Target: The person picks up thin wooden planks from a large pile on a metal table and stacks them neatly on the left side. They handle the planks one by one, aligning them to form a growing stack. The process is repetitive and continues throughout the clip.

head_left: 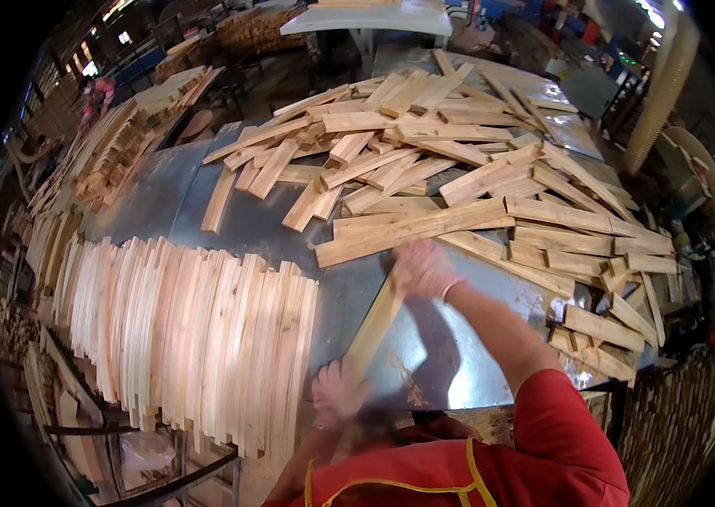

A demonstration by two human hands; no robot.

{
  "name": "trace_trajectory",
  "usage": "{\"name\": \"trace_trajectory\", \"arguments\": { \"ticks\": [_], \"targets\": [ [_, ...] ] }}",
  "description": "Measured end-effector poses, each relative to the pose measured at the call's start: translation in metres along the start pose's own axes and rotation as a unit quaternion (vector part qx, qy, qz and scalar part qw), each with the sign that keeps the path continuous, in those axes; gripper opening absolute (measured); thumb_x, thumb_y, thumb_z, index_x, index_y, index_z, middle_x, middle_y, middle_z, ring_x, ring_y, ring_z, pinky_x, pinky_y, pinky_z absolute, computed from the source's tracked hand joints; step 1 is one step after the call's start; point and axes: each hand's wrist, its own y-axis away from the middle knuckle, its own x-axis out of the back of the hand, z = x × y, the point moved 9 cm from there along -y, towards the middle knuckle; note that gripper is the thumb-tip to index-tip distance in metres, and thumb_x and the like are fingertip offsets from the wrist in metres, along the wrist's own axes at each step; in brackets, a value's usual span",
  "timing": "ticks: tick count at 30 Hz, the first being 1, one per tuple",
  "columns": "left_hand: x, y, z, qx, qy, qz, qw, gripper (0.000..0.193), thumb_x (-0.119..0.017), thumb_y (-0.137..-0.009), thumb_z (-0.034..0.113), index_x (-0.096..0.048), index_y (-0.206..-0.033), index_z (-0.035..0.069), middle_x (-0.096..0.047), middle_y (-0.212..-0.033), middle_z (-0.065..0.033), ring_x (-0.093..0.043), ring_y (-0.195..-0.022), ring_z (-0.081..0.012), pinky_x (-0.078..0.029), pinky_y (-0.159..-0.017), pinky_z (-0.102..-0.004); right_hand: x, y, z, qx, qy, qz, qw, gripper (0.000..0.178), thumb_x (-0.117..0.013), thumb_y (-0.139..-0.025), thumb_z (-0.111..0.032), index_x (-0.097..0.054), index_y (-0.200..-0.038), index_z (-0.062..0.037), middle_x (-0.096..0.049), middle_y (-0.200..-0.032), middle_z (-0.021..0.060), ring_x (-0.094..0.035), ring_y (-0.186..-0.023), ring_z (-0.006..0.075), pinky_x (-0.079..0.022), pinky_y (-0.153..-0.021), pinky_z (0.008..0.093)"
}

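A narrow wooden board [374,325] slants across the metal tabletop in front of me. Its far end is in my right hand [425,269], the fingers wrapped round it. At the near end my left hand [339,393] grips it, slightly blurred. Both hands seem to wear thin pinkish gloves. Just left of the board stands a long row of pale wooden strips [197,338], packed side by side. Beyond my right hand lies a loose heap of boards [425,144]; one long board [408,237] at its near edge lies right by my fingers.
The grey metal table [163,190] carries the heap and the row. More boards are stacked on the far left [112,152], near a person [97,97] in the distance. A light-topped table [366,19] stands behind. Ribbed hoses [666,84] hang at the right.
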Motion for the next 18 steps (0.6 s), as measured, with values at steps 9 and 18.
{"name": "trace_trajectory", "arguments": {
  "ticks": [9, 18],
  "targets": [
    [0.002, 0.009, 0.006, -0.010, -0.072, 0.110, 0.991, 0.073, -0.082, -0.079, 0.043, -0.058, -0.144, 0.019, -0.061, -0.126, -0.0102, -0.061, -0.113, -0.0386, -0.052, -0.091, -0.0540, 0.024, -0.105, 0.102, 0.032, 0.120, 0.027, 0.992, 0.057, -0.071, -0.092, -0.016, -0.058, -0.146, -0.0188, -0.065, -0.140, 0.0099, -0.062, -0.132, 0.0294, -0.051, -0.106, 0.0369],
    [0.004, 0.012, -0.011, 0.037, 0.107, 0.006, 0.994, 0.075, -0.082, -0.088, 0.036, -0.054, -0.154, 0.012, -0.061, -0.139, -0.0165, -0.060, -0.124, -0.0393, -0.052, -0.103, -0.0517, -0.005, -0.039, 0.148, -0.103, 0.066, 0.046, 0.991, 0.076, -0.076, -0.092, -0.044, -0.048, -0.158, -0.0190, -0.058, -0.154, 0.0155, -0.061, -0.137, 0.0357, -0.052, -0.109, 0.0453]
  ]
}}
